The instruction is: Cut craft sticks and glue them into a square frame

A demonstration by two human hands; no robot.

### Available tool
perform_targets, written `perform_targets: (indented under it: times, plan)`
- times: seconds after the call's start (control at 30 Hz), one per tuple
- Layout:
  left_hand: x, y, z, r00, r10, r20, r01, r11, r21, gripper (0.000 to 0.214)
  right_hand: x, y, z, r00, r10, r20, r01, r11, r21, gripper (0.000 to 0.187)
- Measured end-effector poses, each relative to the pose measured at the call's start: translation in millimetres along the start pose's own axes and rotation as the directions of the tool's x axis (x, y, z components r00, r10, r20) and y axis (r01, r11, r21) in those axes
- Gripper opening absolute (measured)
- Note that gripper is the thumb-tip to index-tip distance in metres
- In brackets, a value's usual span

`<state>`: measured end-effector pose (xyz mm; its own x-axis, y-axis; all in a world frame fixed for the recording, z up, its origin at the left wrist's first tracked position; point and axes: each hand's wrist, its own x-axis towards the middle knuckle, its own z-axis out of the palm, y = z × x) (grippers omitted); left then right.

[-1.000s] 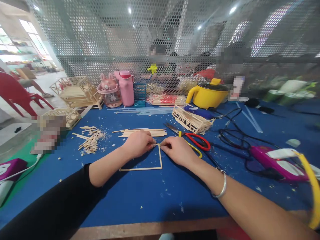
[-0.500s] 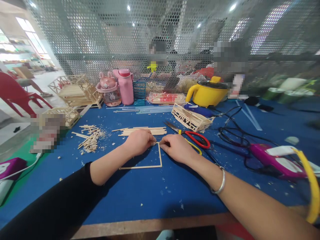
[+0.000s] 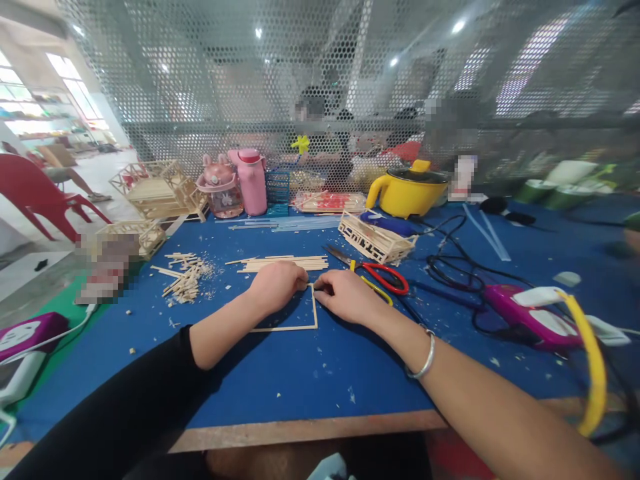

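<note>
Left hand (image 3: 277, 285): fingertips still pinched on the far corner of the stick frame (image 3: 300, 325), as a second ago.
Right hand (image 3: 347, 297): likewise still pinching that corner.
Stick frame: flat on the blue table (image 3: 300, 387), unmoved.
Change: only the viewpoint shifted.
Judgement: corner joint being held to set.
Nearby: loose sticks (image 3: 280, 263) just beyond; scissors (image 3: 383, 277) right.

Legible text, labels, brands, numbers, signs: none. The pink bottle (image 3: 251, 180), the pink cup (image 3: 220, 190) with its printed figure, the yellow pot (image 3: 406, 192), the purple glue gun (image 3: 525, 319) and the purple device (image 3: 25, 332) at the table edge bear no readable marking. Several patches are pixelated and give nothing to read.
</note>
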<state>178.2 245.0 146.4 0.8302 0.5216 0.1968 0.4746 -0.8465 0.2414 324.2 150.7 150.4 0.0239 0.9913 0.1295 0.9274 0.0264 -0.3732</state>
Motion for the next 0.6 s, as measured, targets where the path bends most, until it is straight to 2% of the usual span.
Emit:
perform_targets:
  times: [0.17, 0.3, 0.4, 0.5, 0.6]
  plan:
    - [4, -3, 1.8, 1.000, -0.005, 0.017, 0.007, 0.998, -0.068, 0.013, 1, 2, 1, 0.999, 0.028, -0.023, -0.027, 0.998, 0.051, 0.008]
    - [6, -7, -0.8, 0.999, -0.013, 0.033, 0.017, 0.993, -0.121, 0.017, 1, 4, 2, 0.999, -0.004, -0.038, 0.007, 0.997, 0.083, 0.023]
    - [6, -13, -6.8, 0.997, -0.004, 0.075, 0.020, 0.978, -0.208, 0.022, 2, 5, 1, 0.999, -0.052, -0.004, 0.052, 0.996, 0.073, 0.024]
    - [-1, -18, -17.9, 0.998, -0.053, 0.042, 0.062, 0.968, -0.243, 0.026, 2, 5, 1, 0.997, -0.069, 0.025, 0.068, 0.996, 0.054, 0.024]
    - [-20, -18, -30.4, 0.995, -0.094, 0.024, 0.096, 0.980, -0.177, 0.039, 2, 4, 1, 0.998, -0.063, 0.030, 0.062, 0.998, 0.033, 0.024]
